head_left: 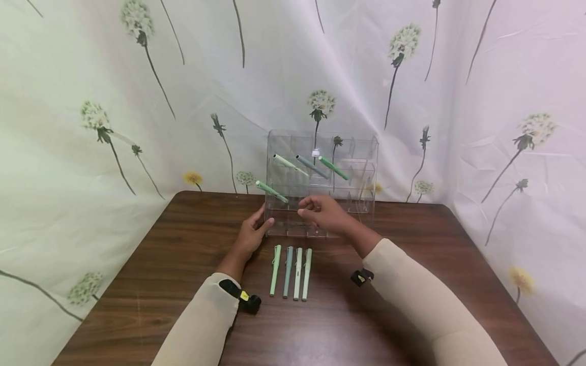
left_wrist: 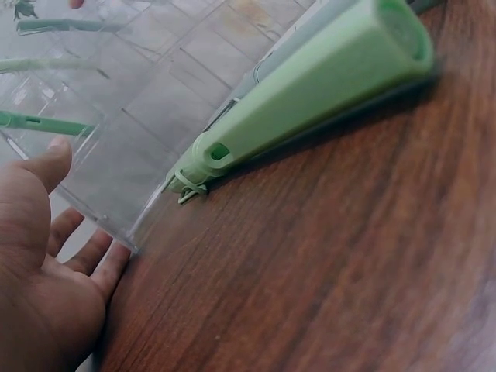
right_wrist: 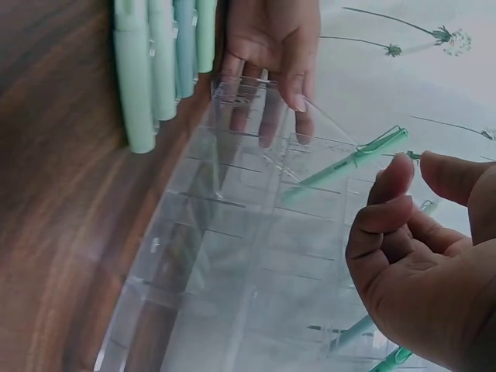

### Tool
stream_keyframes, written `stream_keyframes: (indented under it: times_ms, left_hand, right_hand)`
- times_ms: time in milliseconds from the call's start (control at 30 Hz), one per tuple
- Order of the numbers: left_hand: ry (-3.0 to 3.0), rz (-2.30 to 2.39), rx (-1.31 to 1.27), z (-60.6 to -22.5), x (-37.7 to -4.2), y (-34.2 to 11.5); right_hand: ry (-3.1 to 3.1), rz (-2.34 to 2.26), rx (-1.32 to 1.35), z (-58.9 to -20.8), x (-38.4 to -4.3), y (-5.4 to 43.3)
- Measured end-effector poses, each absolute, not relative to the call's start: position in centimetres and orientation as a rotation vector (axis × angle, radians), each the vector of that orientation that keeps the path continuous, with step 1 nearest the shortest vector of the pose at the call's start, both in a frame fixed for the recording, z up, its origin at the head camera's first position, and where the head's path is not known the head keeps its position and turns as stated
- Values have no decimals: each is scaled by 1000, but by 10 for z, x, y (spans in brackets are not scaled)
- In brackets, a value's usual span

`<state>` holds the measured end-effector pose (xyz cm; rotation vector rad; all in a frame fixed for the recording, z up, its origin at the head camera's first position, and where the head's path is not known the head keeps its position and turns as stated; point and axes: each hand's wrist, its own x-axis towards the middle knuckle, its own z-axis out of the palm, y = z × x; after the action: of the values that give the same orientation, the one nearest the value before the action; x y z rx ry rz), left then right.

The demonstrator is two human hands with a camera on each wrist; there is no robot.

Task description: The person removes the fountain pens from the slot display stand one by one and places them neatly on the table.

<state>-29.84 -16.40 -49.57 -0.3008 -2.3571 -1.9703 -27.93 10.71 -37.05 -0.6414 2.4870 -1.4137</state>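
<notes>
A clear tiered pen rack [head_left: 299, 140] stands at the back of the table. My left hand [head_left: 249, 235] holds its left side, thumb on the front edge and fingers along the side panel. In front of the rack's lower tiers is my right hand [head_left: 326, 214], fingers loosely bent, nothing between thumb and index finger. A mint green pen [head_left: 272, 192] leans in a lower left compartment, close to the right fingertips in the right wrist view. Higher up lean a pale green pen [head_left: 290, 164], a blue-grey pen [head_left: 312, 166] and a bright green pen [head_left: 334, 168].
Several pens lie side by side before the rack: a light green pen [head_left: 275, 270], a blue-grey pen [head_left: 288, 272] and two paler ones, the rightmost pale pen [head_left: 307, 274] included. The wooden table [head_left: 183, 264] meets a dandelion-print curtain [head_left: 201, 91] behind.
</notes>
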Motion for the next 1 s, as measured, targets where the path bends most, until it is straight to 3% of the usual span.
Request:
stream_keyframes:
  times_ms: [367,1000]
  left_hand:
    - [-2356,-1969,-278,-496,-299,-164]
    - [-2361,-1951,-281,-499,-299,-166]
  right_hand:
    - [2535,-1530,-615,-359,-299,81]
    - [2671,-1512,-614,-380,-321,25]
